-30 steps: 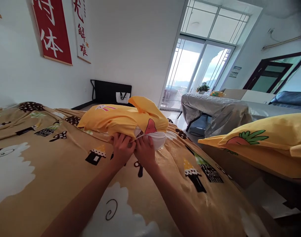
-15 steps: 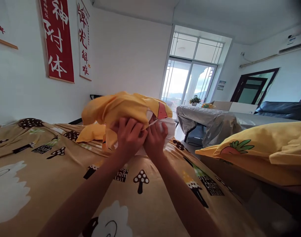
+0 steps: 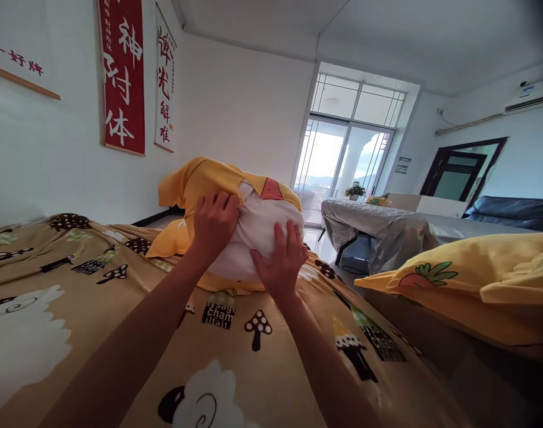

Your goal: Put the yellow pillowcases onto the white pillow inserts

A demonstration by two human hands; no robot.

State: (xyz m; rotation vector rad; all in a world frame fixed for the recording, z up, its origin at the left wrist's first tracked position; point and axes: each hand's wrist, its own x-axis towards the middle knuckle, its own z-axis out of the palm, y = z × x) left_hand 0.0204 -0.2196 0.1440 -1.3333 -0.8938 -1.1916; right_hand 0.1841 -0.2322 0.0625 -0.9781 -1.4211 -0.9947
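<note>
A white pillow bulges from the mouth of a yellow pillowcase that has a reddish print. My left hand is closed on the pillowcase's edge at the left of the opening, its fingers curled over the cloth. On the right, my right hand grips the bare end of the pillow, thumb and bent fingers pressing into it. Part of the pillow is hidden inside the case. Both rest on a tan blanket printed with sheep and mushrooms.
Another yellow pillow with a carrot print lies at the right. Beyond it stands a table under a plastic cover, bearing a potted plant. A dark sofa is at the far right. Scrolls hang on the left wall.
My hands have moved apart, the left one to the left. The pillowcase's edge has been drawn back, and much more of the white pillow shows. The view has tilted up slightly.
</note>
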